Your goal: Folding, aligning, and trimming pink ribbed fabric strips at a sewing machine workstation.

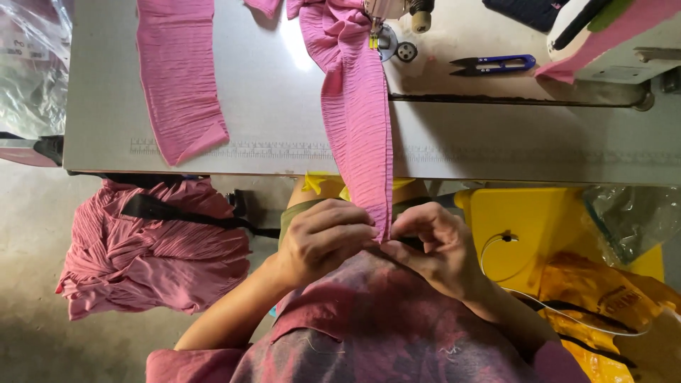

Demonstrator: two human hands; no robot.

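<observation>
A long strip of pink crinkled fabric [358, 113] runs from under the sewing machine's presser foot [374, 32] down over the table's front edge to my lap. My left hand [323, 237] and my right hand [433, 245] are both pinched on the strip's lower end, close to my body, fingers curled around its edges. A second pink strip [181, 78] lies flat on the grey table [284, 106] to the left, apart from both hands.
Blue thread snips [493, 65] lie on the table at upper right, beside the white sewing machine body [610, 42]. A heap of pink fabric [152, 245] sits below the table at left. A yellow bin [539, 227] with plastic bags stands at right.
</observation>
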